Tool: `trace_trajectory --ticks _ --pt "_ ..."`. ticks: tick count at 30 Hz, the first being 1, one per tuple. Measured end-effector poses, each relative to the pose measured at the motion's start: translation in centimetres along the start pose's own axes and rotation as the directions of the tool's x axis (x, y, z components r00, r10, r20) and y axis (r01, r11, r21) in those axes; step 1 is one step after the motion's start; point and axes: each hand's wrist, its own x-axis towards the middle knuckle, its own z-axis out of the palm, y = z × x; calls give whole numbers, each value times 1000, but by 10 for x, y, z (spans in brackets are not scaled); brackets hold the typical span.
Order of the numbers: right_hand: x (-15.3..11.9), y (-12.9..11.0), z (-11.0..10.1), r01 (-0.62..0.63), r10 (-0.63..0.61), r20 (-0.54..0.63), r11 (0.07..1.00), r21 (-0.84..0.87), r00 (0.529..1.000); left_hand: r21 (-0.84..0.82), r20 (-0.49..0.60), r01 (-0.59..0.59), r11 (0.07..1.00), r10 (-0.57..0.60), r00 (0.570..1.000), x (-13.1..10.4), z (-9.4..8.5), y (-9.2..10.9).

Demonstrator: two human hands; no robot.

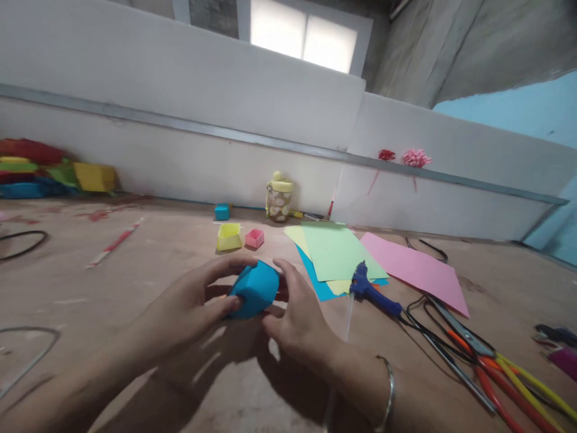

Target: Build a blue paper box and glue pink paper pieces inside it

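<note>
A blue folded paper piece (258, 290), many-sided like a small box, is held just above the table between both hands. My left hand (198, 294) wraps its left side, thumb pressed on the front and fingers behind. On the right side, my right hand (295, 307) curls round it with thumb below and fingers at the top edge. Beyond the hands stand a yellow paper box (229, 237), a small pink paper box (255, 238) and a small blue paper box (222, 211).
Coloured paper sheets (342, 249) and a pink sheet (419, 267) lie to the right. A blue glue gun (374, 291) rests by them, near scissors (487, 355). At the wall stand a lidded jar (280, 201) and, far left, colourful paper boxes (94, 177). A red-and-white stick (116, 242) lies left.
</note>
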Motion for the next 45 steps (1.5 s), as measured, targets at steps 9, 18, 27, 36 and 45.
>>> trace_trajectory --ticks 9,18,27,36,45 --pt "3 12 8 -60 60 -7 998 16 998 323 -24 -212 922 232 973 -9 -10 12" --pt "-1 14 6 -55 57 62 998 -31 996 328 23 -302 895 312 950 -6 9 -5" --pt "4 6 -10 27 -11 125 992 -126 992 348 35 -309 885 317 948 -8 13 0" --pt "11 15 -9 91 -36 137 904 -418 990 401 21 -338 852 360 933 -5 12 -18" --pt "15 15 -17 332 -182 286 666 -668 941 405 43 -346 846 360 932 -4 11 -10"
